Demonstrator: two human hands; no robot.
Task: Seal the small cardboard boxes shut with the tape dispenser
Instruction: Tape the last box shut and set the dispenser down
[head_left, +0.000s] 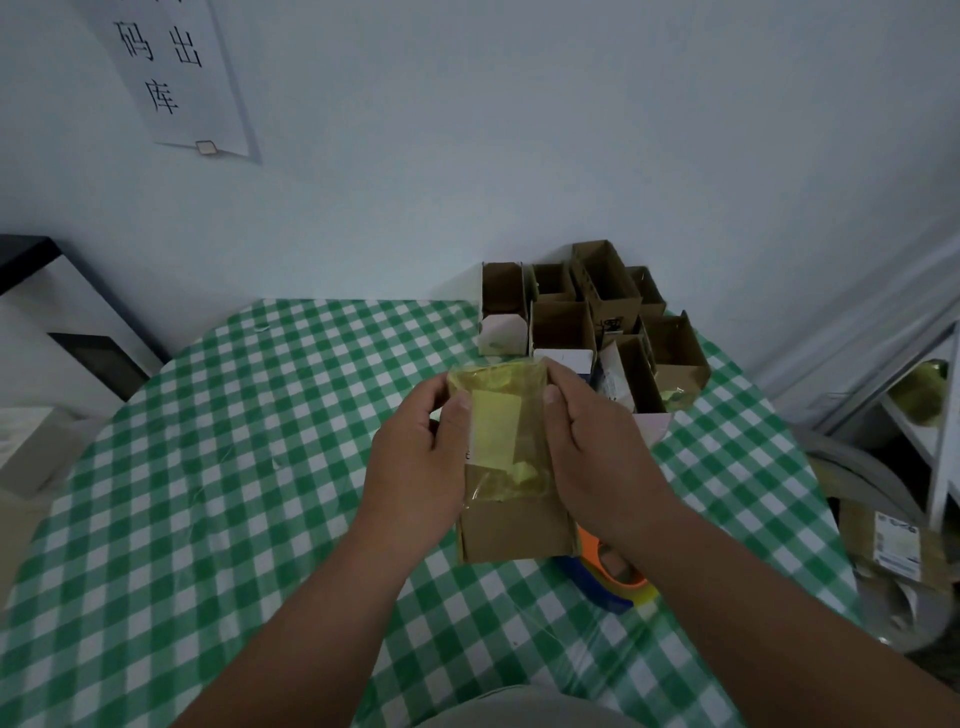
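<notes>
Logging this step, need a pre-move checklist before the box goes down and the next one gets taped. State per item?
1. Box held by both hands: ok, left hand and right hand grip its sides.
2. Yellowish tape covers the top face: ok.
3. Tape ends pressed flat: not ok, wrinkles show near the lower edge.
4. Underside sealed: cannot tell, hidden.
5. Tape dispenser within reach: ok, on the table under the right wrist.
6. Open boxes waiting: ok, clustered by the wall.
</notes>
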